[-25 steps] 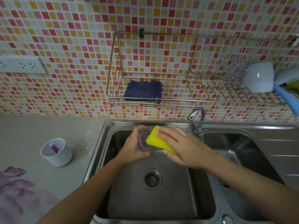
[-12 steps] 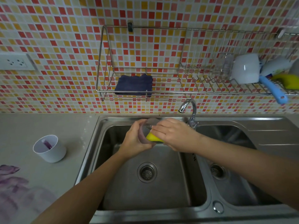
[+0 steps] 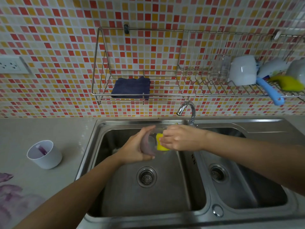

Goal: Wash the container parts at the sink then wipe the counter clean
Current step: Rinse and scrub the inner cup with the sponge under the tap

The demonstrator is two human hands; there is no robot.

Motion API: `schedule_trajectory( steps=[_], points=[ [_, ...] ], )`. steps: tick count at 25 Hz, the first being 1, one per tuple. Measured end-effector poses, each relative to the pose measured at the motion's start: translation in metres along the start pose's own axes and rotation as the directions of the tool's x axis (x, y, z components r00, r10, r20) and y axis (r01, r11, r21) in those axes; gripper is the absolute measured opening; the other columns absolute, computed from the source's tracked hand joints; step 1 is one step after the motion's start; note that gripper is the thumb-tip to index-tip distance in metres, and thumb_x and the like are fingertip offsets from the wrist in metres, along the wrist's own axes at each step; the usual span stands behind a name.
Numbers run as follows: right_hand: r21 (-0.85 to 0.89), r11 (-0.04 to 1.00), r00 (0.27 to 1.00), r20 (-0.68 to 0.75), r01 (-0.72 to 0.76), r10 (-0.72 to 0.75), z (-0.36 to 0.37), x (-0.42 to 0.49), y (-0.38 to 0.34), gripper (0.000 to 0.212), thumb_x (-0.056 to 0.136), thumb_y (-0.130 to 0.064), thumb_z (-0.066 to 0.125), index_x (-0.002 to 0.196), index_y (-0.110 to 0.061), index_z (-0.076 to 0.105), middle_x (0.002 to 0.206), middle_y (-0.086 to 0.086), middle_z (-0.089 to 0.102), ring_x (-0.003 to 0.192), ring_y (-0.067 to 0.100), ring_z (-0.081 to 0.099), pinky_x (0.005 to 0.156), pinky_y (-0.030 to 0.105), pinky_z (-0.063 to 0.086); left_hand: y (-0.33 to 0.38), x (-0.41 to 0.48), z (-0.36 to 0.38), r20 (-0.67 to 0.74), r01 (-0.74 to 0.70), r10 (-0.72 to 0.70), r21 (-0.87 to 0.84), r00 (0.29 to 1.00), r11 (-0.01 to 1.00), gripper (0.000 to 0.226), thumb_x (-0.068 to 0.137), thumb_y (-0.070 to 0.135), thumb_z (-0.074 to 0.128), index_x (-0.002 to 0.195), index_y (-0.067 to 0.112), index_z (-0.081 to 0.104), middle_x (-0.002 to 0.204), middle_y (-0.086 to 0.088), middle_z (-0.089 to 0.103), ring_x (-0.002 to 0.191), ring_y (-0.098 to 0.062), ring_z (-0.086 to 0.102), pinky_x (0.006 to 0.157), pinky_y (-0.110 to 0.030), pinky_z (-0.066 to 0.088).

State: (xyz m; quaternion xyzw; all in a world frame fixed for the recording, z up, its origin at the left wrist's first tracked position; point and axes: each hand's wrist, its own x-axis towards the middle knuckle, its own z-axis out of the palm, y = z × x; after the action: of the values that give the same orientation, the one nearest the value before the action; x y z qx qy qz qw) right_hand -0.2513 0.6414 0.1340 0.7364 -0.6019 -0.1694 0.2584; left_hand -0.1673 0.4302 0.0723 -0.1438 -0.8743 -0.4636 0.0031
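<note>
Clear plastic with a faint purple tint forms the container part (image 3: 146, 147), a small rounded cup shape held on its side over the left basin of the sink (image 3: 99, 134), just below the faucet (image 3: 186, 107). It is gripped by the left hand (image 3: 132, 147), whose fingers are curled round its wall. A yellow sponge (image 3: 160, 143), soft and folded, is pinched by the fingers of the right hand (image 3: 180, 138) and pressed into the open mouth. No water is seen running from the spout. This part is judged to be at the scrubbing stage, with rinsing left to do. A second part, a white opaque cup (image 3: 44, 154) with straight walls and purple residue inside, stands upright on the table (image 3: 69, 138), well apart from the sink to the left, and is judged unwashed. Purple smears (image 3: 11, 195), judged to be spill, are spread over the matt grey table surface at the lower left, so the wiping is not yet begun. A dark blue cloth (image 3: 131, 87), folded and of napped texture, lies in the wire rack (image 3: 143, 98) on the mosaic-tiled wall and is judged a likely tool for that step. The brushed steel basins are fitted with perforated drains (image 3: 146, 176).
</note>
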Motion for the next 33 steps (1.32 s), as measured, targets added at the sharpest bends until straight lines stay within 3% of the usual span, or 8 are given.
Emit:
schedule_trajectory(
  steps=[3,7,12,16,20,25,31,33],
  points=[
    [0.124,0.974,0.982,0.042,-0.191,0.187,0.002,0.001,-0.02,0.011,0.081,-0.011,0.065,0.089,-0.017,0.07,0.085,-0.007,0.068,0.071,0.015,0.053,0.061,0.027,0.044,0.002,0.0,0.019,-0.178,-0.077,0.126,0.261,0.976,0.962,0.09,0.061,0.024,0.086,0.133,0.012,0.034,0.126,-0.003,0.042,0.117,-0.014,0.046,0.091,-0.03,0.05],
    [0.572,0.668,0.875,0.231,-0.476,0.425,-0.005,-0.004,-0.034,0.043,0.073,0.011,0.059,0.109,-0.011,0.065,0.101,0.003,0.069,0.073,0.016,0.039,0.068,0.035,0.045,-0.006,-0.003,0.014,-0.317,-0.086,0.214,0.374,0.924,0.924,0.091,0.06,0.025,0.087,0.131,0.009,0.032,0.126,-0.007,0.036,0.112,-0.028,0.053,0.079,-0.039,0.053],
    [0.516,0.667,0.839,0.25,-0.538,0.483,-0.008,0.004,-0.041,0.031,0.077,0.002,0.059,0.102,-0.015,0.063,0.097,-0.001,0.069,0.071,0.016,0.039,0.065,0.038,0.046,0.002,-0.001,0.029,-0.372,-0.01,0.096,0.228,0.923,0.974,0.09,0.058,0.014,0.088,0.131,-0.005,0.037,0.12,-0.012,0.044,0.108,0.0,0.04,0.086,-0.016,0.039],
    [0.559,0.603,0.809,0.254,-0.57,0.529,-0.012,0.002,-0.043,0.026,0.074,-0.009,0.071,0.099,-0.011,0.068,0.097,-0.001,0.071,0.07,0.016,0.043,0.073,0.028,0.042,0.001,-0.006,0.033,-0.458,0.071,0.01,0.158,0.889,0.985,0.087,0.061,0.015,0.086,0.13,-0.003,0.037,0.122,-0.01,0.043,0.111,-0.005,0.04,0.088,-0.012,0.037],
    [0.552,0.629,0.832,0.278,-0.547,0.48,-0.016,0.002,-0.048,0.021,0.073,-0.009,0.071,0.094,-0.012,0.065,0.09,-0.001,0.069,0.071,0.02,0.048,0.071,0.037,0.048,0.01,-0.008,0.043,-0.416,0.035,0.017,0.118,0.909,0.992,0.088,0.06,0.014,0.087,0.13,-0.005,0.037,0.122,-0.008,0.042,0.11,-0.003,0.039,0.085,0.007,0.027],
    [0.465,0.677,0.819,0.263,-0.571,0.51,-0.022,-0.001,-0.049,0.015,0.079,-0.017,0.066,0.094,-0.014,0.067,0.088,-0.003,0.071,0.07,0.02,0.051,0.068,0.031,0.046,0.018,-0.009,0.054,-0.495,0.081,-0.061,0.018,0.867,0.997,0.095,0.057,0.018,0.089,0.132,-0.004,0.035,0.125,-0.007,0.041,0.112,-0.006,0.042,0.088,-0.001,0.029],
    [0.066,0.983,0.979,0.127,-0.169,0.159,-0.025,-0.025,-0.035,0.015,0.088,-0.013,0.055,0.086,-0.02,0.068,0.085,-0.011,0.067,0.073,0.015,0.046,0.065,0.027,0.042,0.018,-0.011,0.047,-0.239,-0.057,0.046,-0.038,0.97,0.998,0.098,0.053,0.036,0.085,0.132,0.021,0.029,0.129,0.007,0.047,0.12,0.005,0.047,0.098,-0.012,0.039],
    [0.097,0.955,0.954,0.135,-0.28,0.267,-0.029,-0.019,-0.037,0.011,0.083,-0.011,0.061,0.087,-0.018,0.068,0.085,-0.008,0.068,0.072,0.015,0.045,0.065,0.028,0.041,0.021,-0.007,0.05,-0.274,-0.029,0.018,-0.039,0.961,0.999,0.092,0.052,0.036,0.082,0.13,0.026,0.035,0.127,0.008,0.051,0.116,0.01,0.047,0.095,-0.008,0.038]
  ],
)
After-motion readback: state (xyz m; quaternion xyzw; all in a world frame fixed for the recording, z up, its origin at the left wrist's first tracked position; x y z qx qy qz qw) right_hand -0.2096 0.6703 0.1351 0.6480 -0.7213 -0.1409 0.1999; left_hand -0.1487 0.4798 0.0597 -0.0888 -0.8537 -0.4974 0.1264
